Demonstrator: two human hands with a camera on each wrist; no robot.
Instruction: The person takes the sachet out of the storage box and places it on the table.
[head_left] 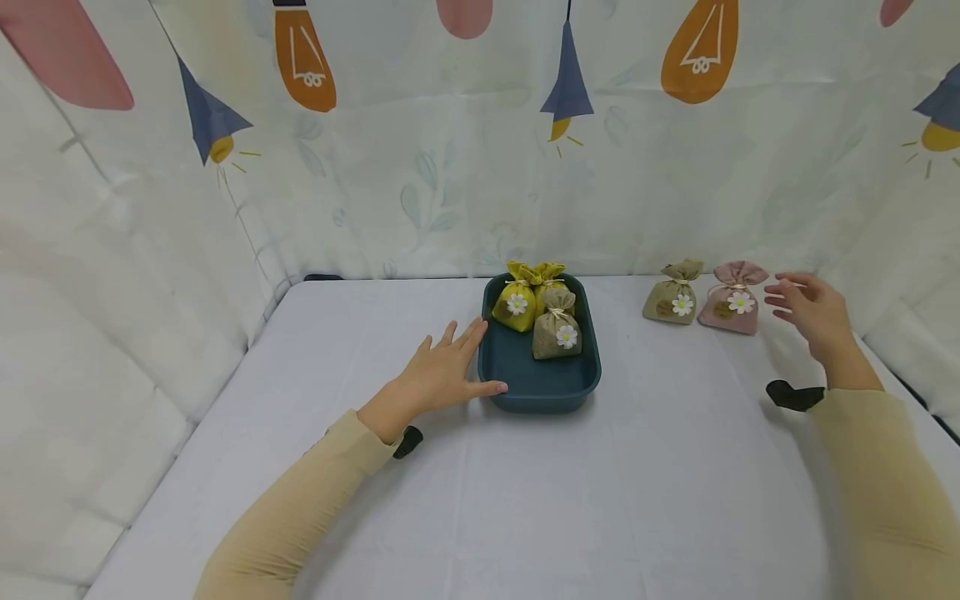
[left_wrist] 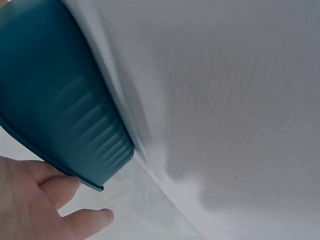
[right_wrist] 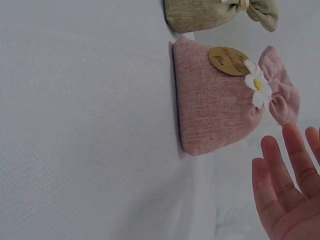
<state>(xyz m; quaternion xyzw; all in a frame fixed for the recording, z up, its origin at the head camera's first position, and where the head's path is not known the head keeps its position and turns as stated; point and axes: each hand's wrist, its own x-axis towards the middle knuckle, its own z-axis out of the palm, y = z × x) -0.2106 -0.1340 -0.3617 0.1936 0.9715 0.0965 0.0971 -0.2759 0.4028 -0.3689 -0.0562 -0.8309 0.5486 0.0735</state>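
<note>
My left hand [head_left: 438, 375] rests with spread fingers on the left rim of a dark teal plastic basin [head_left: 540, 402]. Inside the basin, two yellow drawstring pouches [head_left: 513, 308] stand at the back and a beige-green pouch [head_left: 557, 337] with a white flower leans in front of them. On the right, my right hand [head_left: 813, 312] is just beside a pink drawstring pouch [head_left: 729, 312], its fingers loosely bent and holding nothing. The right wrist view shows the pink pouch's round brown tag [right_wrist: 229, 61] and white flower [right_wrist: 258, 84], with the fingertips below its gathered top.
Left of the pink pouch stands another beige-green pouch [head_left: 670, 302]. A white cloth covers the table [head_left: 600, 500]. Behind it hangs a pale curtain [head_left: 480, 192] printed with lamps and bulbs, and a similar sheet [head_left: 90, 333] closes off the left side.
</note>
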